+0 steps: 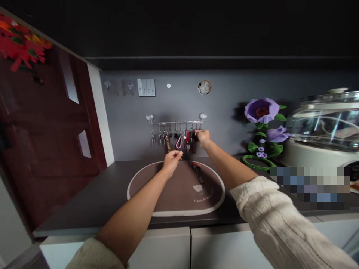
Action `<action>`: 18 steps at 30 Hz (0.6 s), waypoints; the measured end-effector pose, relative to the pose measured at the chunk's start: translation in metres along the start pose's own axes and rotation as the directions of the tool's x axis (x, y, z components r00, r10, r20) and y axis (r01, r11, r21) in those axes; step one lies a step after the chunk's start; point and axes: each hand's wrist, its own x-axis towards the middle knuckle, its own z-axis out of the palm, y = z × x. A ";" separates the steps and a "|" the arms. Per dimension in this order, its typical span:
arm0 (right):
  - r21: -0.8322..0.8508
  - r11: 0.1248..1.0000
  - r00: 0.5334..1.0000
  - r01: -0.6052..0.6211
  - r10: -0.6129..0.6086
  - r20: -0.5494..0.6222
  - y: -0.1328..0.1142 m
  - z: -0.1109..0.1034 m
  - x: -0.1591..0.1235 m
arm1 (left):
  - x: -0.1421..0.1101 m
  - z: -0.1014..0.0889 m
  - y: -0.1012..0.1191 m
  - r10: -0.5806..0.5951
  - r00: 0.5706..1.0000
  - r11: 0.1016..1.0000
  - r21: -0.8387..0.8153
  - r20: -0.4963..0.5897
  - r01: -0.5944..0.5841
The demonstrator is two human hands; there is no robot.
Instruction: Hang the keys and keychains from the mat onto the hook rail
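A clear hook rail is fixed to the grey wall, with several bunches of keys hanging from it. My right hand is at the rail's right end, its fingers pinched on a dark bunch of keys. A pink loop strap and a red strap hang to the left of it. Lower down, my left hand is closed in a pinch in front of the rail; whatever is between its fingertips is too small to make out. Another dark key bunch lies on the brown mat.
The mat lies on a dark counter under a black overhead cabinet. Purple artificial flowers and a white appliance with a clear top stand at the right. A dark red door is at the left.
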 end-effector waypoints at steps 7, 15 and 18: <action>-0.013 1.000 0.999 0.023 -0.023 0.034 0.007 -0.004 0.000 | 0.001 -0.001 0.000 -0.004 1.000 1.000 0.003 -0.006 0.004; -0.057 0.995 0.992 0.084 -0.078 0.099 0.014 -0.006 0.006 | 0.000 -0.001 0.001 -0.003 1.000 1.000 0.011 0.001 0.003; -0.064 0.993 0.991 0.097 -0.090 0.104 0.015 -0.007 0.008 | 0.000 -0.001 0.001 -0.002 1.000 1.000 0.006 0.006 0.002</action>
